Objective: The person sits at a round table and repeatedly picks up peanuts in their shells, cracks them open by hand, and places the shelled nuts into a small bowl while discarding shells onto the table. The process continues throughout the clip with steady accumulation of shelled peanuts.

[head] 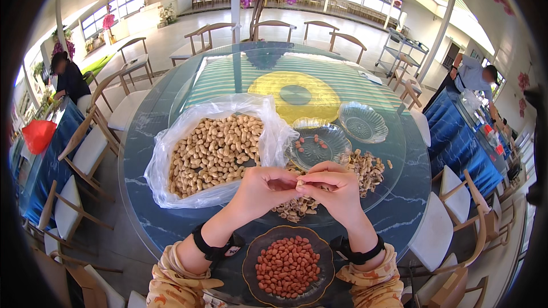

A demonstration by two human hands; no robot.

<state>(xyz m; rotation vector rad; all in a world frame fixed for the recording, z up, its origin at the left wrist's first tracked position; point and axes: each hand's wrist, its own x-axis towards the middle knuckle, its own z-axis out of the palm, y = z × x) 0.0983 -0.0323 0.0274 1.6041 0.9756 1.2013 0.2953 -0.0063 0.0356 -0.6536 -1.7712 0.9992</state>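
My left hand (pixel 267 186) and my right hand (pixel 332 188) meet above a heap of empty peanut shells (pixel 295 209), fingertips pinching one small peanut in its shell (pixel 300 183). Left of them lies an open clear plastic bag (pixel 160 179) full of unshelled peanuts (pixel 218 149). Just beyond my hands a glass plate (pixel 327 149) carries several red-skinned kernels (pixel 317 141). Close to my body, between my forearms, a gold-rimmed glass plate (pixel 327 261) holds a pile of shelled red peanuts (pixel 287 267). My fingers partly cover the shell heap.
A second glass plate (pixel 363 122) stands at the far right on the round glass turntable (pixel 205 81). A yellow disc (pixel 265 87) shows at its centre. Wooden chairs (pixel 90 158) ring the table. One person (pixel 70 79) sits left; another (pixel 471 75) leans over a table at right.
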